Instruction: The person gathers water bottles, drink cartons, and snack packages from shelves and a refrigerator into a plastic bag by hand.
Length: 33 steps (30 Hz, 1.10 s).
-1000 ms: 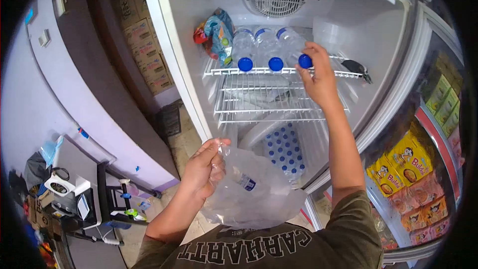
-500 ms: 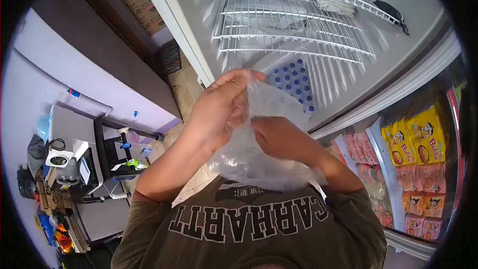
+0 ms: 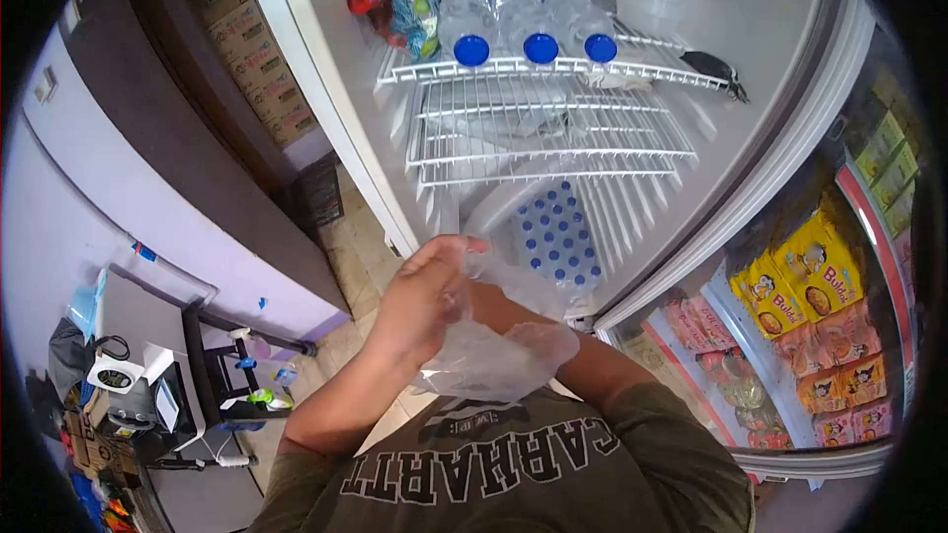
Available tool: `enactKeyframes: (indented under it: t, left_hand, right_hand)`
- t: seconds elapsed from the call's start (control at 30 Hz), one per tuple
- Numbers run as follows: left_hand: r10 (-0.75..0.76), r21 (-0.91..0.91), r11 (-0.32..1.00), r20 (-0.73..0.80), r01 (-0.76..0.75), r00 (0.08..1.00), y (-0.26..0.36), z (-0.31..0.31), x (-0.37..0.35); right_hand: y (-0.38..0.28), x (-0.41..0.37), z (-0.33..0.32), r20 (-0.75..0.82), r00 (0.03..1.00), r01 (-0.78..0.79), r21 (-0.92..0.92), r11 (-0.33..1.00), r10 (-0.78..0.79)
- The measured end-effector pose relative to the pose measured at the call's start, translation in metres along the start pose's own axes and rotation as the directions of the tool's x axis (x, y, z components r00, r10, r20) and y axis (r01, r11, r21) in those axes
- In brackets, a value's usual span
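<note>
A clear plastic bag hangs in front of my chest, its crumpled film spread between my arms. My left hand is closed on the bag's upper edge, fingers curled and pinching the film. My right forearm crosses behind or inside the bag toward the left hand. Only part of my right hand shows through the film; its fingers are hidden by the left hand and the plastic. Just beyond my hands stands an open white fridge.
Bottles with blue caps and a colourful plastic bag sit on the upper wire shelf. More blue-capped bottles stand at the fridge bottom. Noodle packs show through the glass door at right. A cluttered cart stands at left.
The view has tilted up, showing more of the fridge's upper shelf. My right hand has moved leftward, behind or into the bag. The left hand still grips the film.
</note>
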<state>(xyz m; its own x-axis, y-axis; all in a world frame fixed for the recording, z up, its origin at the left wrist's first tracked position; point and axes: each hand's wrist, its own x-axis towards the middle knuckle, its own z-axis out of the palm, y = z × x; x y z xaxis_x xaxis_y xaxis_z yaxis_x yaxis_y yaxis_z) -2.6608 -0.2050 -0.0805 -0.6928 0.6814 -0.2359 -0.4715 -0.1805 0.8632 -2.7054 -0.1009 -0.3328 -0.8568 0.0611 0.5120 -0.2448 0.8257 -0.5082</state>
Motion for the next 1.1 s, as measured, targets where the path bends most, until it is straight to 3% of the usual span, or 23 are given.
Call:
enactKeyframes:
  t: [0.17,0.2,0.27,0.33,0.4,0.47,0.5,0.53,0.57,0.6,0.63,0.73,0.77,0.8,0.87,0.9,1.1]
  left_hand:
    - [0.021,-0.060,0.998,-0.046,-0.024,0.999,0.013,-0.025,-0.001]
    - [0.025,-0.060,0.998,-0.038,-0.027,0.999,0.012,-0.025,-0.001]
    - [-0.014,-0.060,0.998,-0.035,0.012,0.999,0.008,-0.024,0.000]
    - [0.005,-0.043,0.999,-0.005,-0.005,1.000,0.006,-0.029,0.003]
    - [0.027,-0.034,0.999,0.019,-0.026,0.999,0.011,-0.031,0.008]
    - [0.024,0.003,1.000,0.039,-0.024,0.999,0.015,-0.031,0.010]
    - [0.027,-0.007,1.000,0.034,-0.026,0.999,0.012,-0.031,0.011]
    - [-0.008,-0.001,1.000,0.041,0.008,0.999,0.008,-0.032,0.013]
    - [-0.037,0.010,0.999,0.052,0.037,0.998,0.006,-0.032,0.017]
    - [-0.025,0.007,1.000,0.053,0.025,0.998,0.003,-0.031,0.019]
    - [-0.050,0.026,0.998,0.032,0.049,0.998,-0.002,-0.031,0.020]
    - [-0.058,0.028,0.998,-0.009,0.058,0.998,-0.008,-0.024,0.024]
    - [-0.043,0.012,0.999,-0.029,0.043,0.999,-0.008,-0.021,0.024]
    - [-0.034,0.016,0.999,-0.033,0.034,0.999,-0.007,-0.020,0.023]
    - [0.041,0.001,0.999,-0.061,-0.041,0.997,-0.003,-0.018,0.019]
    - [0.051,0.000,0.999,-0.073,-0.052,0.996,-0.001,-0.015,0.015]
    - [0.139,-0.040,0.988,-0.217,-0.151,0.966,0.003,-0.005,-0.003]
  right_hand:
    - [-0.007,-0.028,-0.061,0.327,0.944,-0.070,0.080,0.994,0.040]
    - [-0.018,-0.029,-0.080,0.322,0.946,-0.069,0.073,0.995,0.042]
    - [-0.041,-0.034,-0.128,0.632,0.767,-0.004,-0.169,0.986,0.111]
    - [-0.038,-0.045,-0.165,0.667,0.745,0.009,-0.053,0.999,0.029]
    - [-0.033,-0.057,-0.211,0.487,0.873,0.000,0.057,0.998,-0.028]
    - [-0.080,-0.040,-0.298,0.365,0.919,-0.190,0.085,0.978,0.147]
    - [-0.083,-0.039,-0.333,0.177,0.984,-0.030,0.102,0.994,0.011]
    - [-0.092,-0.042,-0.368,0.064,0.992,-0.117,0.204,0.972,0.106]
    - [-0.098,-0.046,-0.397,-0.149,0.986,-0.035,0.281,0.959,0.079]
    - [-0.104,-0.050,-0.422,-0.314,0.948,0.068,0.339,0.938,0.045]
    - [-0.107,-0.051,-0.442,-0.469,0.883,0.147,0.264,0.953,-0.006]
    - [-0.100,-0.021,-0.459,-0.756,0.616,0.219,-0.102,0.970,-0.219]
    - [-0.095,-0.003,-0.454,-0.810,0.555,0.191,-0.096,0.977,-0.188]
    - [-0.080,0.017,-0.451,-0.812,0.514,0.219,-0.187,0.958,-0.276]
    - [-0.069,0.052,-0.443,-0.770,0.513,-0.072,-0.478,0.875,-0.379]
    - [-0.052,0.072,-0.435,-0.765,0.496,-0.062,-0.503,0.862,-0.411]
    - [0.000,0.137,-0.385,-0.711,0.654,-0.118,-0.433,0.893,-0.258]
